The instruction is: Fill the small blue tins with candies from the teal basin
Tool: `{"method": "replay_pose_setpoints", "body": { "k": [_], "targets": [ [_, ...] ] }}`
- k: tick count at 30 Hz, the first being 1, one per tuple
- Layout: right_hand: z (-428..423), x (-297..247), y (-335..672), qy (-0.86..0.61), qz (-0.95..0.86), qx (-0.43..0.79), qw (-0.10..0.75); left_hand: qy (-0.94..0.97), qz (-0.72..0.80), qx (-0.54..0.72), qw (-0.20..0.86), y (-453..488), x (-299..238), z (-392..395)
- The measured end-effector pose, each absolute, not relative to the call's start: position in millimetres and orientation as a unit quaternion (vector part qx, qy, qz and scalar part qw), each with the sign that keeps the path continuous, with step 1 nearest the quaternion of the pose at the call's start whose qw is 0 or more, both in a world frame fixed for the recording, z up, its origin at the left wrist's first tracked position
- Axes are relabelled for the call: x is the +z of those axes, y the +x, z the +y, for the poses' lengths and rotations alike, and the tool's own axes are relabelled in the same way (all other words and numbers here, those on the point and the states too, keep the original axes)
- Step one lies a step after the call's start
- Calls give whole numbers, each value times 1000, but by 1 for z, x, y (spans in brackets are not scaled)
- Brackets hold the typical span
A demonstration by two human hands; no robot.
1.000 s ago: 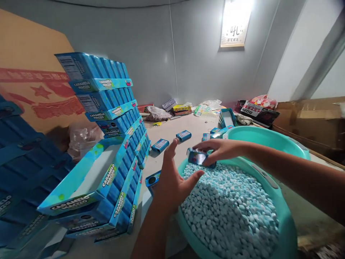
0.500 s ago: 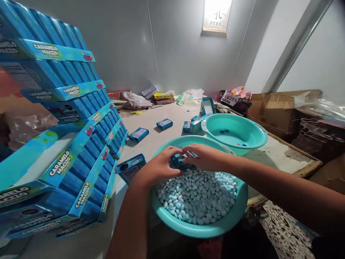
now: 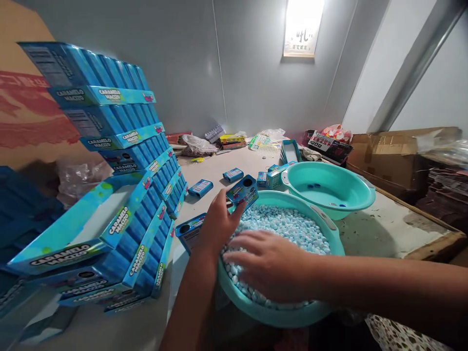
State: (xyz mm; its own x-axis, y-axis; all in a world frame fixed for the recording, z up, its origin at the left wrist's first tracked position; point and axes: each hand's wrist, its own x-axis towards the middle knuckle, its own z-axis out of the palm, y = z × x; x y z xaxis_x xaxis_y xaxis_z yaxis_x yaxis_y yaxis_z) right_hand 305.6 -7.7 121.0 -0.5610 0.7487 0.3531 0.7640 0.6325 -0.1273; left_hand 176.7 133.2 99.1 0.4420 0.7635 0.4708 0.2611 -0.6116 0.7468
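Grey wall behind; blue box tilted within left grip, pinched; right grip spread over candies.

Grey wall, lit hanging scroll, pale table

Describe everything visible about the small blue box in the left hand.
The small blue box looks like glossy printed card, rectangular and flat-sided, with pale lettering. A dark round patch sits near its upper right corner; whether that is a print or an opening, I can't tell. It is held tilted by the left hand, thumb on the near side, at the far left edge of the candy-filled teal basin. Whether it touches the rim is unclear, and its contents are not visible.
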Motion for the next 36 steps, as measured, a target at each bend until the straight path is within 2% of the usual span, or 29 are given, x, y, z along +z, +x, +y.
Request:
{"method": "replay_pose_setpoints", "body": {
  "k": [4,7,14,18,25,28,36],
  "targets": [
    [-5,98,300,-411,-903,21,122,778,282,427,365,177,100,131],
    [6,92,313,-411,-905,7,110,774,266,422,391,179,104,126],
    [29,84,340,-433,-897,-60,68,757,316,441,364,181,101,129],
    [49,82,358,-492,-869,-37,29,753,337,436,360,181,104,126],
    [62,92,384,-596,-797,28,98,752,351,453,326,182,111,121],
    [51,94,391,-652,-742,96,125,769,350,443,299,182,111,122],
    [35,102,391,-646,-703,260,146,786,308,391,367,181,107,125]
  ]
}}
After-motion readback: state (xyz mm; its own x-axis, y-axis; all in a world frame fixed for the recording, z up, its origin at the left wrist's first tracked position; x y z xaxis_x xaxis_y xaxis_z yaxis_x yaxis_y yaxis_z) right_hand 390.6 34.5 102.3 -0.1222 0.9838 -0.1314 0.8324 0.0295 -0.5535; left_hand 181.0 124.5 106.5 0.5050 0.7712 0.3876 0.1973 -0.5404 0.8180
